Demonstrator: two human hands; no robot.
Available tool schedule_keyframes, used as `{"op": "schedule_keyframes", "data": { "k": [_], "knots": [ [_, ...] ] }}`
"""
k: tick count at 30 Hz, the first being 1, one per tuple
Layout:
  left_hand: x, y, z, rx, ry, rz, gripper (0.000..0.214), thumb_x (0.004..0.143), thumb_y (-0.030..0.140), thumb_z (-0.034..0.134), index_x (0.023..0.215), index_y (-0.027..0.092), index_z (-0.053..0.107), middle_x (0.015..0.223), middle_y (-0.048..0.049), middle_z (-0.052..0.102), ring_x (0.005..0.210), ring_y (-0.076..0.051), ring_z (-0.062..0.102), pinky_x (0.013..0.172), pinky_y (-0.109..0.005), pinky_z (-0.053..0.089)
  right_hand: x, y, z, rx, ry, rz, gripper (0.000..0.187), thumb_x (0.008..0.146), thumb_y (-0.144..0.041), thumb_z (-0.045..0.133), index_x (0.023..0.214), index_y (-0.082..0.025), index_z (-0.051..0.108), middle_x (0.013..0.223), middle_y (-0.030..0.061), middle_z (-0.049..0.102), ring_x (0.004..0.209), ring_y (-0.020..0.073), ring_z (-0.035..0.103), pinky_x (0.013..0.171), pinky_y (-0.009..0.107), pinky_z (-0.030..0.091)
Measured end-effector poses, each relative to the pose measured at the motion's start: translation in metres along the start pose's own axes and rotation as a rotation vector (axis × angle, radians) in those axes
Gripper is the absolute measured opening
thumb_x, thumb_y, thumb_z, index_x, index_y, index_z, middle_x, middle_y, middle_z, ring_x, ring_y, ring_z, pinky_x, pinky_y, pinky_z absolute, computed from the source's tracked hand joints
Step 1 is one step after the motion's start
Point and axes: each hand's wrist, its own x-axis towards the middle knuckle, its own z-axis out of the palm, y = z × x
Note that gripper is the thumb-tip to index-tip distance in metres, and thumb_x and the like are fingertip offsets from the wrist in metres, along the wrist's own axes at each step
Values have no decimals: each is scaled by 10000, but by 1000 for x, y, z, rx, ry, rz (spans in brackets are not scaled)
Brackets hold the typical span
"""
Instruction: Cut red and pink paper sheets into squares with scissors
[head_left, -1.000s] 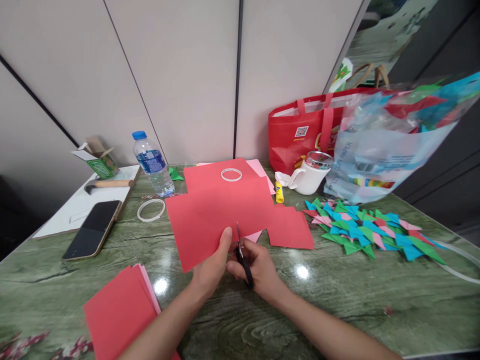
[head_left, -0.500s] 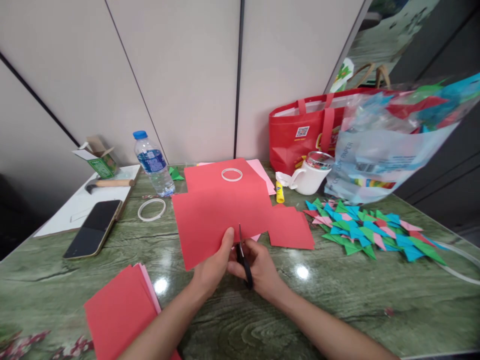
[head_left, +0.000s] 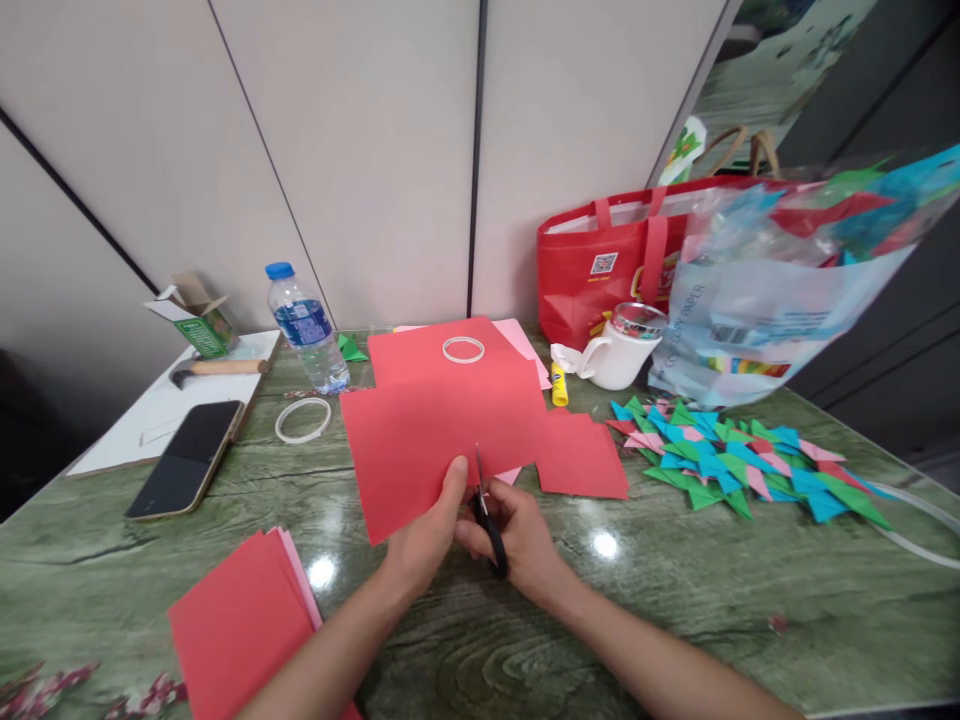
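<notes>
My left hand (head_left: 431,520) is closed on a sheet of red paper (head_left: 420,440), thumb on top near its lower edge. Black-handled scissors (head_left: 491,535) are in my right hand (head_left: 517,535), their blade lying over the paper at its near edge. The part of the sheet to the right of the blade stays joined to the rest. Behind the held sheet lies more red paper (head_left: 412,355) with a roll of narrow white tape (head_left: 463,349) on it. A smaller red paper piece (head_left: 581,460) rests on the table to the right.
At lower left is a stack of red and pink paper (head_left: 240,620). Further back stand a phone (head_left: 187,458), hammer (head_left: 221,367), water bottle (head_left: 307,335) and second tape roll (head_left: 303,420). To the right are a glue stick (head_left: 559,385), white mug (head_left: 622,350), folded paper pieces (head_left: 735,455) and bags (head_left: 592,265).
The red sheet has shifted very slightly, its left edge a little further left. Both hands keep nearly the same place, and the scissors have barely moved.
</notes>
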Motion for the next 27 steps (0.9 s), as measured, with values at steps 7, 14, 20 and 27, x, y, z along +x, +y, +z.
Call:
{"op": "schedule_keyframes", "data": {
  "k": [7,14,20,27],
  "knots": [
    [-1,0,0,-3,-25,-22,298,729,455,425,734,212,598,860,-30,662,889,-206,583,899,-326,359,-1,-3,2,22,16,11,304,575,-328,714,722,-150,516,462,-63,474,387,60,389,381,185,329],
    [1,-4,1,-58,-37,-31,316,713,485,442,693,211,597,824,-35,660,858,-219,581,889,-335,348,-1,-1,1,24,13,24,305,581,-346,704,702,-153,502,440,-71,472,356,54,400,351,168,333],
    [2,-6,3,-141,-9,-23,273,680,465,502,729,218,609,866,-38,653,887,-234,565,915,-351,306,-1,0,0,30,20,44,282,587,-310,706,698,-148,503,423,-70,479,339,51,405,341,160,325],
    [2,-5,2,-247,20,-83,221,629,432,580,653,216,618,783,-33,651,853,-242,568,908,-354,304,-1,-2,1,27,39,89,282,594,-313,695,707,-149,496,419,-69,494,325,57,421,326,159,334]
  ]
}}
